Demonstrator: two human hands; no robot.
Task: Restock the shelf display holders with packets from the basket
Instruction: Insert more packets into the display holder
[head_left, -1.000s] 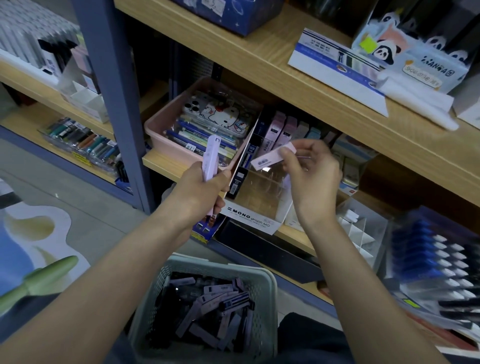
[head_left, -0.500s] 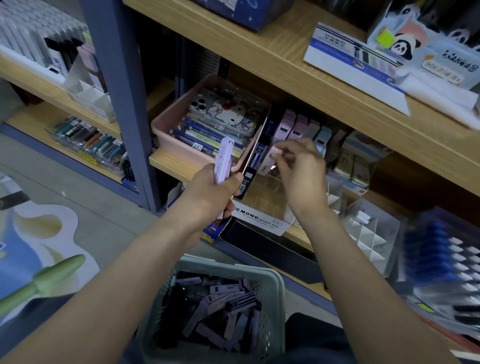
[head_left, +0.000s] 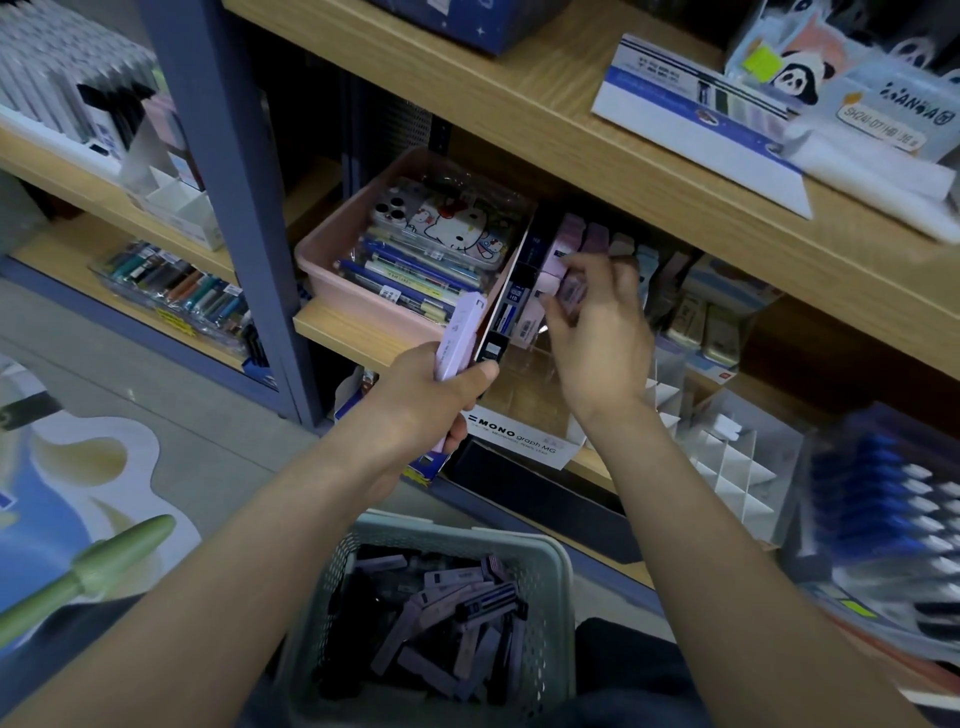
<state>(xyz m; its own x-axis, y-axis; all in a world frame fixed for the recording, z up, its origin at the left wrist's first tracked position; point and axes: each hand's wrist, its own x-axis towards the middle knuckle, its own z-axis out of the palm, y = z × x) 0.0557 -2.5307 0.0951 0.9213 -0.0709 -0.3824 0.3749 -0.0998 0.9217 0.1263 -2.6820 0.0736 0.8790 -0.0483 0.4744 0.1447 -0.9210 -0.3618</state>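
Note:
My left hand (head_left: 431, 395) grips a small stack of lilac packets (head_left: 460, 332) upright in front of the shelf. Just to its right, my right hand (head_left: 597, 332) pinches one pale pink packet (head_left: 569, 285) at the back rows of the clear MONO display holder (head_left: 524, 434), among the pink and lilac packets (head_left: 582, 236) standing there. The holder's front slots show no packets. Below my arms stands the grey-green mesh basket (head_left: 558, 566), holding several lilac and dark packets (head_left: 457, 608).
A pink tray (head_left: 332, 244) of pens and a cartoon case sits left of the holder. White divider racks (head_left: 727, 457) and blue pens (head_left: 883, 499) lie to the right. A blue shelf post (head_left: 228, 208) stands at left, a wooden shelf (head_left: 571, 119) overhead.
My right hand has carried its pink packet from above the holder down and back into the rear rows. My left hand has kept its stack in about the same place.

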